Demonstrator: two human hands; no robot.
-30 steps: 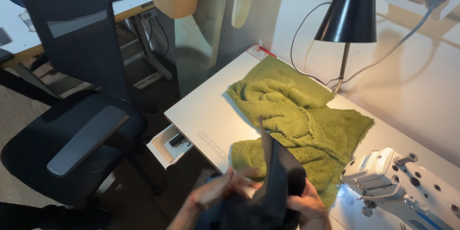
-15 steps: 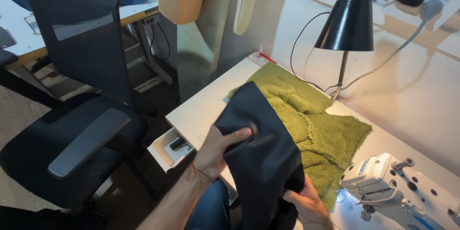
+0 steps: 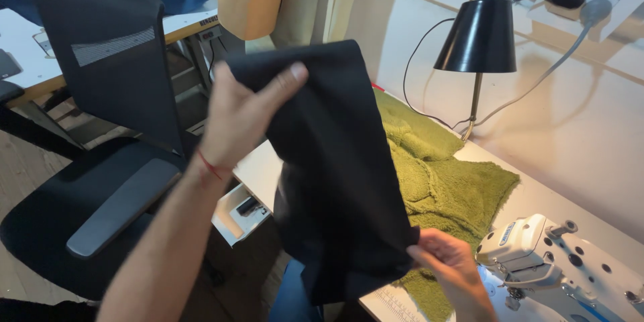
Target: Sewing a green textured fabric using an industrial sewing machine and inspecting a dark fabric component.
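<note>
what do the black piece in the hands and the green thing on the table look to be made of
Black piece: seems a thin, smooth woven fabric, matt; it hangs in soft folds between the left hand and right hand. Green cloth: looks like thick terry or fleece, its surface fuzzy and lumpy with frayed edges. Exact fibres cannot be told.

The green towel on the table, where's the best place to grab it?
Probably the far right corner of the green towel, pinched from the lamp side: that edge lies flat and free on the table, while the black cloth covers the near part.
</note>
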